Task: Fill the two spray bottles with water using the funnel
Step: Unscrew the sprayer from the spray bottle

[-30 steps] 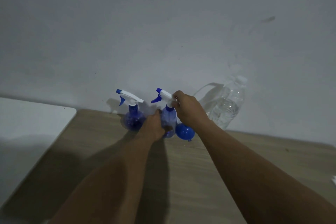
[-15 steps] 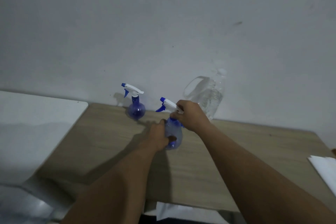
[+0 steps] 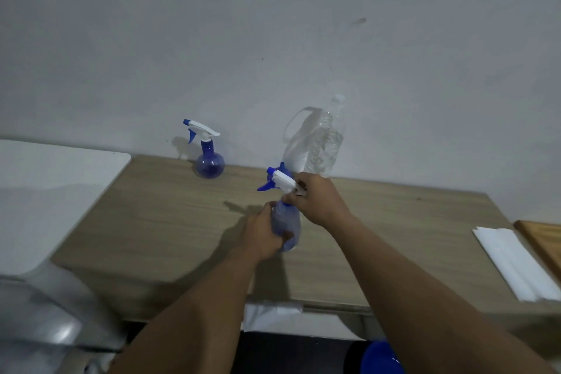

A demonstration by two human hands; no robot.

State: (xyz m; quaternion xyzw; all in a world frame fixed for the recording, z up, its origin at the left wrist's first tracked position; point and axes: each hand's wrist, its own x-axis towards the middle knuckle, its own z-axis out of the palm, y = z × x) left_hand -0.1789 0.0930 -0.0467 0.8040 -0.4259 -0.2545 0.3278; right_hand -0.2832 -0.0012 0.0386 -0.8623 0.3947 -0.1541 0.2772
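A blue spray bottle point(image 3: 288, 223) with a white trigger head sits near the middle of the wooden table point(image 3: 170, 212). My left hand point(image 3: 264, 232) grips its round body. My right hand point(image 3: 315, 200) grips the neck just under the white trigger head point(image 3: 283, 181). A second blue spray bottle point(image 3: 209, 158) stands upright at the back of the table by the wall. A clear plastic water bottle point(image 3: 326, 143) stands at the back, right of centre. A small bit of blue peeks out behind the trigger head; I cannot tell whether it is the funnel.
A white surface point(image 3: 51, 188) adjoins the table on the left. White folded paper point(image 3: 516, 264) and a wooden board point(image 3: 543, 240) lie at the table's right end. A blue round object point(image 3: 381, 357) is below the table's front edge. The grey wall rises just behind.
Both hands have drawn the gripped spray bottle away from the wall toward the table's middle. The view pulled back, and the blue funnel seen beside the bottle earlier is now hidden.
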